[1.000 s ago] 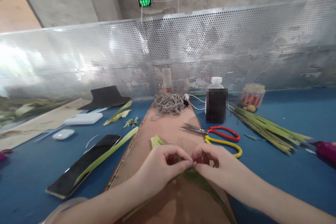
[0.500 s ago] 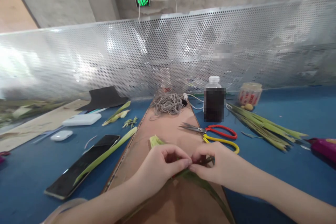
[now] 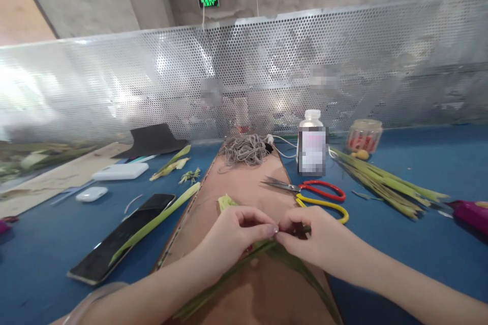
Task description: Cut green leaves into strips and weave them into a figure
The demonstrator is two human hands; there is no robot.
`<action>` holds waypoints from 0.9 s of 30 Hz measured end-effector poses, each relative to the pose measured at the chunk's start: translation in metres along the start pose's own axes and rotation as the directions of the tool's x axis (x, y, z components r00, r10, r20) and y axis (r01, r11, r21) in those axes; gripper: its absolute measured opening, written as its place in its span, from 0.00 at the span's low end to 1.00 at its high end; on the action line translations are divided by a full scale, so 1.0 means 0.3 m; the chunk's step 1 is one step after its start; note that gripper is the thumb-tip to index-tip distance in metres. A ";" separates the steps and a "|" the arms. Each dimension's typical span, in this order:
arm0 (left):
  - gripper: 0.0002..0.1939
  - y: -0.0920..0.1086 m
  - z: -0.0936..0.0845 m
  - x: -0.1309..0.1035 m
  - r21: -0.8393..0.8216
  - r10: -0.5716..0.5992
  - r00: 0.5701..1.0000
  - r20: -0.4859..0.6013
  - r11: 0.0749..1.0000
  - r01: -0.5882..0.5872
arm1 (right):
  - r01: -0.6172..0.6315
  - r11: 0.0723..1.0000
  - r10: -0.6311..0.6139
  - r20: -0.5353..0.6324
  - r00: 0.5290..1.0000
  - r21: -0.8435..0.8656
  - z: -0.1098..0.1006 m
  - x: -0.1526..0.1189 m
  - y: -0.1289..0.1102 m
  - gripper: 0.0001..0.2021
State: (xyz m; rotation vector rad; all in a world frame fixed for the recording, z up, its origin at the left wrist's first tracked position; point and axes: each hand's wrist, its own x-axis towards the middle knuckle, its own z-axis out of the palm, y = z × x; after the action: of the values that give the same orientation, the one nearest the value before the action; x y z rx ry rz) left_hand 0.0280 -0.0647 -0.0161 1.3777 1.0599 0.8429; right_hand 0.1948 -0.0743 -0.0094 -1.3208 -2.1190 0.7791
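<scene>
Over the brown board, my left hand and my right hand meet at their fingertips, both pinching green leaf strips. One strip trails down to the lower left, another curves to the lower right. The exact spot gripped is hidden by the fingers. A pale green leaf piece shows just beyond my left hand. Scissors with one red and one yellow handle lie behind my right hand, blades pointing left.
Grey cord is heaped at the board's far end, left of a bottle. A jar and a leaf bundle lie right. A black phone with a leaf across it, a white case and black sheet lie left.
Both hands stay pinched together in nearly the same place. The strip trailing to the lower left shows more clearly below my left hand. The view has shifted slightly.
</scene>
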 end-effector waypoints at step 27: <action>0.08 0.001 0.024 -0.008 0.076 0.065 0.998 0.001 0.995 -0.065 | -0.029 0.991 0.016 -0.099 0.995 -0.128 0.029 -0.006 -0.027 0.05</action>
State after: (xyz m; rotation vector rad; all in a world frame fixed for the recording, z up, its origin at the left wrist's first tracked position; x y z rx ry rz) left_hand 0.0338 -0.0693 -0.0163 1.4826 1.0630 0.8589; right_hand 0.1846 -0.0806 -0.0098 -1.4226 -2.1101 0.5813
